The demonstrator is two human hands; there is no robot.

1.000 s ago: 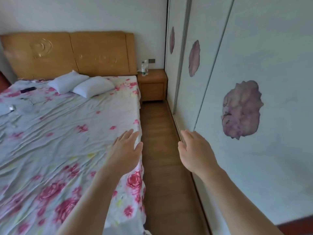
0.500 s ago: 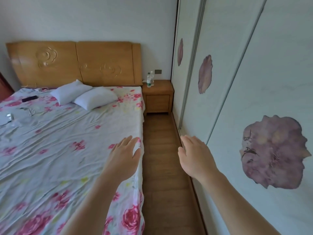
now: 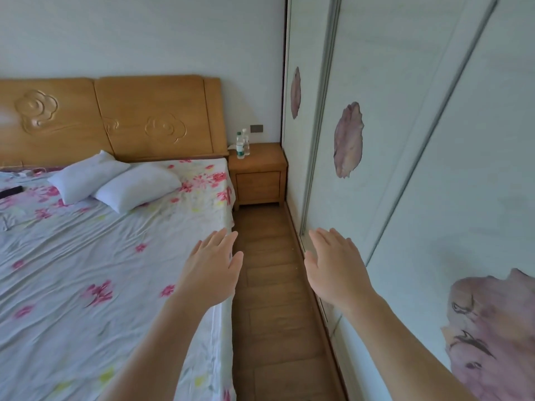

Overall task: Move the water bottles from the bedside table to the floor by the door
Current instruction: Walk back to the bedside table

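Note:
Two clear water bottles [image 3: 242,144] stand close together at the back left of the wooden bedside table [image 3: 262,164], far ahead at the end of the aisle. One has a green cap, the other a white cap. My left hand [image 3: 212,267] hovers over the bed's edge, fingers apart, holding nothing. My right hand [image 3: 333,264] is held out over the floor beside the wardrobe, also spread and holding nothing. Both hands are well short of the table.
A narrow wooden floor strip [image 3: 269,285] runs between the floral-sheeted bed [image 3: 101,270] on the left and the sliding wardrobe doors [image 3: 405,169] on the right. Two white pillows [image 3: 115,183] lie below the wooden headboard [image 3: 130,117]. A wall socket [image 3: 256,128] sits above the table.
The view has moved forward along the aisle, so the bedside table and bottles look nearer and larger. Both hands stay spread in front, holding nothing.

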